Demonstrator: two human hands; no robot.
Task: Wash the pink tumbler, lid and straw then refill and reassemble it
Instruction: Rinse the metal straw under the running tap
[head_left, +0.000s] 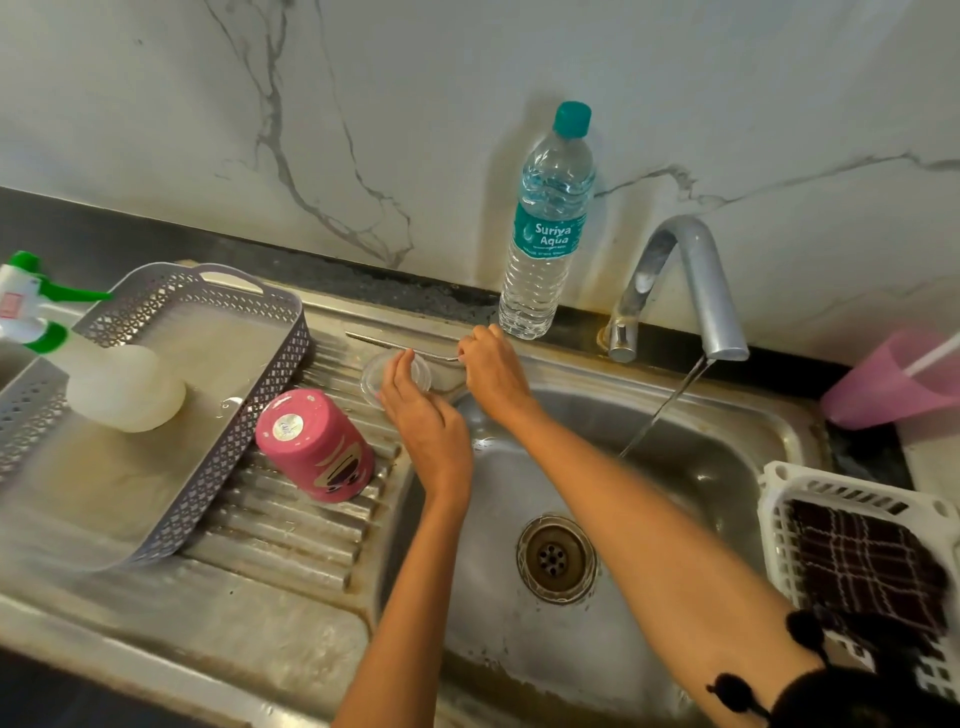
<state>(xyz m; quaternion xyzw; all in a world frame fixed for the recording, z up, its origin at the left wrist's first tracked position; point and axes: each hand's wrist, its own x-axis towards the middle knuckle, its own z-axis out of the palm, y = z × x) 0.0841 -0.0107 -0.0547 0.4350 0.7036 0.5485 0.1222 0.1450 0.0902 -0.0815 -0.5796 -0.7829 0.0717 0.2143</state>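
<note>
Nearest in, a dark sleeve (831, 691) with bobbles is cut off at the bottom right corner. Just past it sits a white basket (769, 519) holding a checked cloth (862, 561), half lost off the edge. Both forearms reach across the steel sink (493, 582), drain (556, 558) in plain sight. On the ribbed drainboard (291, 540) the pink tumbler (317, 447) stands mouth down, right beside a grey tray (208, 493). A sprayer (124, 387) lies in the tray, its head clipped by the left border. Now the hands: the left hand (426, 415) lies on the clear lid (368, 382), fingers fairly straight. The lid is mostly covered and hard to make out, and whether the thumb hooks under it I can't tell. The right hand (493, 374) pinches one end of the metal straw (400, 345), which stretches left along the drainboard's back edge. Behind, a capped water bottle (545, 234) stands upright on the dark bench (156, 234) against the marble wall. The tap (696, 270) is running into the sink. Far right, a pink cup (883, 379) is cut off by the frame.
</note>
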